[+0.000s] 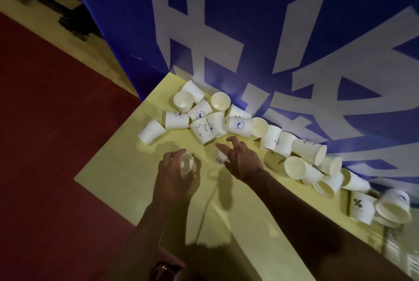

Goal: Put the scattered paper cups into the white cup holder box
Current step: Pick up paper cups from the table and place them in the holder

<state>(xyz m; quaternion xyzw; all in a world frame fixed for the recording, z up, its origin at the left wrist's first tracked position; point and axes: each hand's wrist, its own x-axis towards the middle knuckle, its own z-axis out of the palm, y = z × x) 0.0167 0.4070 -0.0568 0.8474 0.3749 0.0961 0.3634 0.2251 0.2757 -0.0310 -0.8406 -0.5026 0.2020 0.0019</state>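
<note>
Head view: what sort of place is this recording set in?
Probably an event or exhibition stand rather than a home. A large blue banner with big white characters backs a yellow table, dozens of printed paper cups lie scattered along it, and red flooring runs beside it.

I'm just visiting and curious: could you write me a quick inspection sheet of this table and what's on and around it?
Surface: yellow table, corner in view.
Job's things: many white paper cups lie scattered along the back edge, most tipped over; no white cup holder box seen.
Clutter: nothing seen besides the cups.
Hands: left hand holds a cup; right hand is spread open, fingers toward the pile, a small cup just beside it.
Cables: a thin cord runs across the table between the arms.
Surroundings: blue banner with large white characters behind; red floor to the left.
</note>
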